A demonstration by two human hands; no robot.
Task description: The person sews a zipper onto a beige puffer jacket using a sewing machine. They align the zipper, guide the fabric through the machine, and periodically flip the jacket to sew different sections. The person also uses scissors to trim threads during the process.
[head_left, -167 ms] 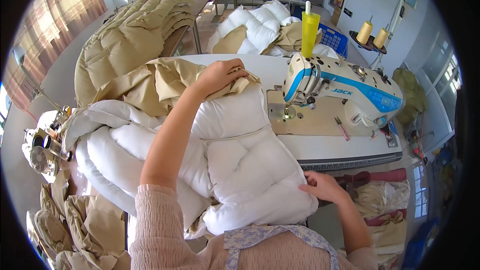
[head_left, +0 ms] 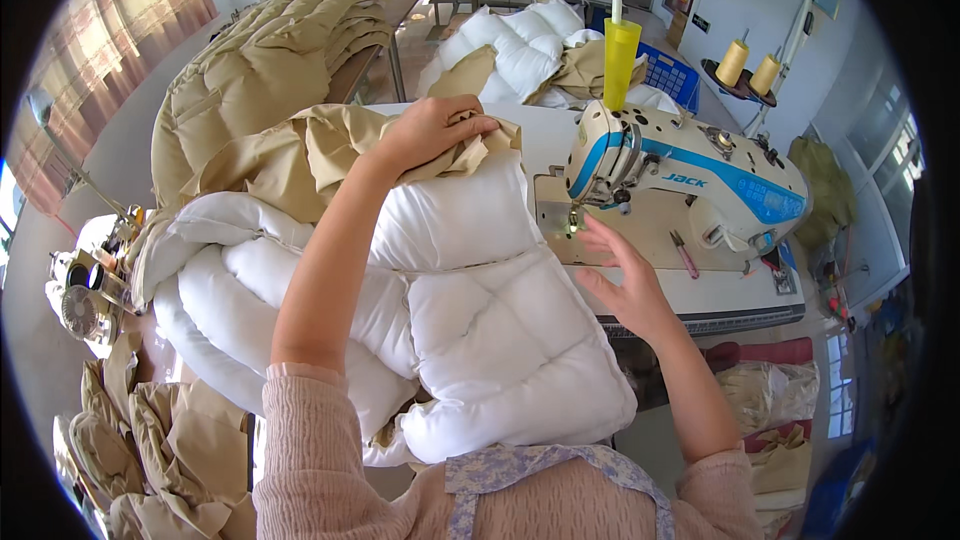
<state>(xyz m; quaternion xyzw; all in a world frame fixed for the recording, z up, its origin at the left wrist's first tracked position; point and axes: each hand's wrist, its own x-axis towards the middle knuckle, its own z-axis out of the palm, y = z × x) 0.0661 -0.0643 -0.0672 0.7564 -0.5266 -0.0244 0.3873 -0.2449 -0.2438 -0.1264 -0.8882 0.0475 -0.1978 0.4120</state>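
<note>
My left hand [head_left: 435,130] grips the tan fabric [head_left: 331,151] at the upper edge of a white quilted padded piece [head_left: 474,317], which is spread over the front of the sewing table. My right hand [head_left: 618,275] is open, fingers apart, just right of the quilt's edge, below the needle area of the white-and-blue sewing machine [head_left: 689,187]. Small scissors [head_left: 683,252] lie on the machine bed, and a yellow holder [head_left: 620,65] stands on top of the machine.
Tan quilted pieces [head_left: 246,70] are piled at back left, white padding [head_left: 505,45] beside a blue crate [head_left: 668,78] behind the table. Thread cones [head_left: 732,64] stand at right. A small fan [head_left: 79,314] is at left; tan cut fabric [head_left: 183,440] is piled at lower left.
My right hand has left the quilt's lower right edge and moved up toward the needle, its fingers opening out. My left hand has shifted slightly up and left with the tan fabric.
</note>
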